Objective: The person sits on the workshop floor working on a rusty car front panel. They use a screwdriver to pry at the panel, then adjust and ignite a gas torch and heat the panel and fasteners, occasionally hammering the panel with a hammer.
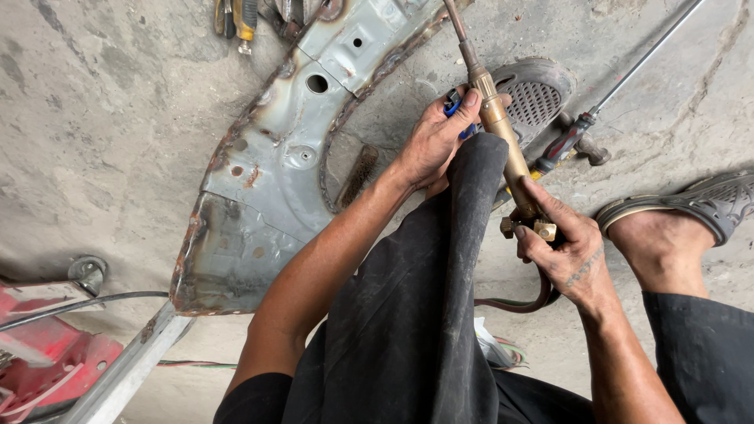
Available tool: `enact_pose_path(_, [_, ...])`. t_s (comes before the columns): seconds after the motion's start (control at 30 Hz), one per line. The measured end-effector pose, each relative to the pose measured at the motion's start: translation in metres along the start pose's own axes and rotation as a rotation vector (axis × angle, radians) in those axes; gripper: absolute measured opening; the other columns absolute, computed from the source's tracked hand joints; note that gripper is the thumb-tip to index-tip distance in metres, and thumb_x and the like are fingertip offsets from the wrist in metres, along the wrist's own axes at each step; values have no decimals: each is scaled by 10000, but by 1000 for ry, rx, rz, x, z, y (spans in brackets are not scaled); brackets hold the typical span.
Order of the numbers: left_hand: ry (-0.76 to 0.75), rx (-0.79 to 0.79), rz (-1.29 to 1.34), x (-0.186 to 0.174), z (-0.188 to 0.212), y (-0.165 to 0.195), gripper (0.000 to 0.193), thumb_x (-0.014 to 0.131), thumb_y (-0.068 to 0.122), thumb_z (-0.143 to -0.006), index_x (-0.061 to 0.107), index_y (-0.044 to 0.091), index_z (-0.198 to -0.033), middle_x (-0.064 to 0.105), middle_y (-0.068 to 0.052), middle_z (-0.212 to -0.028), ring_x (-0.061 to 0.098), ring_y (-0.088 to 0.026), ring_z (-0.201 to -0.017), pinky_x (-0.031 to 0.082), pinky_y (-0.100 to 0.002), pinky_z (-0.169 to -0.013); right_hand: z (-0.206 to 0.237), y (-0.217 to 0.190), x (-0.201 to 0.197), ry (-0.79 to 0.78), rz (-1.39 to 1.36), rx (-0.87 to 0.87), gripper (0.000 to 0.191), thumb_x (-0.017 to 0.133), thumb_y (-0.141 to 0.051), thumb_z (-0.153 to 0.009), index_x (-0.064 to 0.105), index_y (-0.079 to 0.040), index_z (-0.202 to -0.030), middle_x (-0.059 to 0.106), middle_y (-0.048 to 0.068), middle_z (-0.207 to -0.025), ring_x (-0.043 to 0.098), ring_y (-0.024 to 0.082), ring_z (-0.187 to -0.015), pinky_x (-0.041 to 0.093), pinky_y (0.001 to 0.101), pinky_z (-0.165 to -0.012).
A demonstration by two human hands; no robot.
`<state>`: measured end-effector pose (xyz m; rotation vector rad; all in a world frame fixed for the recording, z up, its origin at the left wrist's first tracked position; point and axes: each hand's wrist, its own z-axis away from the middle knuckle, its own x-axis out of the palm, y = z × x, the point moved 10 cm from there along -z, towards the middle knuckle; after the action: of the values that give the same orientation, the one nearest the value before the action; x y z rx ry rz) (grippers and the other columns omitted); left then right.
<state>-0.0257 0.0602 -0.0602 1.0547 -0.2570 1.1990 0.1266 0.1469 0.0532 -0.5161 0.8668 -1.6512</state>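
I see my left hand [436, 137] closed around the upper brass barrel of a cutting torch [503, 145], a blue lighter [454, 104] pinched under its fingers. My right hand [567, 247] grips the torch's valve end above my knee. A rusty metal panel [271, 169] lies on the concrete floor [94, 141] beside it.

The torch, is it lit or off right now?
Cannot tell: the torch tip runs out of the top of the picture, and no flame or glow shows on the metal panel.
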Motion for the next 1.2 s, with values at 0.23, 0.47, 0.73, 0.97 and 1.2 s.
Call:
enact_pose_path(0.23, [-2,10,-15,0,0,1,546,513,443,-1100,553,-15,-1394,636,-161,-1390,621,-224,-1239,566,-422,-1054,1,1,0,-6,-26,-6,676,674,52,-869,540,-112,-1511,721,57,-1015,616,79,-701,552,251,-657])
enact_pose_path(0.47, [-19,-17,14,0,-1,-3,571,515,451,-1125,575,-41,-1408,653,-192,-1352,628,-237,-1212,557,-411,-1051,2,4,0,-4,-49,5,673,669,56,-875,539,-117,-1512,718,60,-1018,616,80,-702,555,251,-655])
enact_pose_path(0.73, [2,-4,-1,-1,-1,0,556,522,444,-1084,552,-28,-1376,641,-150,-1366,638,-203,-1224,572,-394,-1046,1,6,-1,-4,-13,10,677,675,54,-868,539,-109,-1512,717,58,-1008,620,82,-705,554,250,-658])
enact_pose_path(0.97, [1,-22,52,-2,-2,-3,550,529,438,-1093,563,-38,-1367,662,-161,-1321,642,-206,-1171,565,-391,-1022,1,9,0,-3,-53,39,679,677,44,-867,538,-108,-1514,712,56,-1016,610,79,-701,548,251,-649])
enact_pose_path(1.2, [-12,-9,30,-2,-2,-3,544,525,435,-1109,574,-38,-1373,657,-171,-1328,643,-214,-1184,569,-399,-1036,0,8,0,-12,-49,7,678,626,64,-870,530,-106,-1519,708,58,-1026,627,87,-717,556,257,-665])
